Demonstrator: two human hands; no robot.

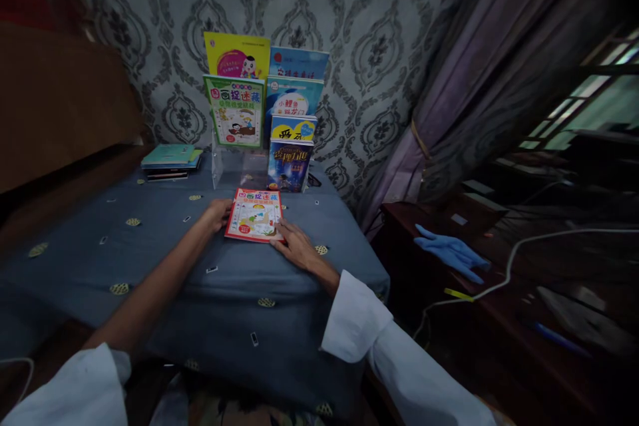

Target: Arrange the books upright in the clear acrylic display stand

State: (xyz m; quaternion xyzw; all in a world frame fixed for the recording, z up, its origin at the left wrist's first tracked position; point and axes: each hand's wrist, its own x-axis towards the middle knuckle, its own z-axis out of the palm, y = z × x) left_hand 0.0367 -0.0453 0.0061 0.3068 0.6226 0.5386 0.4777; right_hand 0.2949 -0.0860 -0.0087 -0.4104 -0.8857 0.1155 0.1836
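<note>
A red-bordered children's picture book (pixel 255 214) with Chinese lettering lies on the cloth-covered table, its cover facing up. My left hand (pixel 218 214) grips its left edge, with the fingertips partly hidden at the book. At the lower right edge, my right hand (pixel 294 244) holds the book between thumb and fingers. Just behind stands a clear display rack (pixel 216 166) with books in tiers. A green-bordered book (pixel 238 112) is on its left side, below a yellow book (pixel 234 53). On the right are a dark blue book (pixel 289 166) and several others.
A small stack of books (pixel 168 158) lies at the table's back left. Dark glasses (pixel 314 180) sit beside the rack. To the right, blue gloves (pixel 449 249) and a white cable (pixel 519 246) are on a dark reddish surface. A purple curtain (pixel 424 126) hangs behind.
</note>
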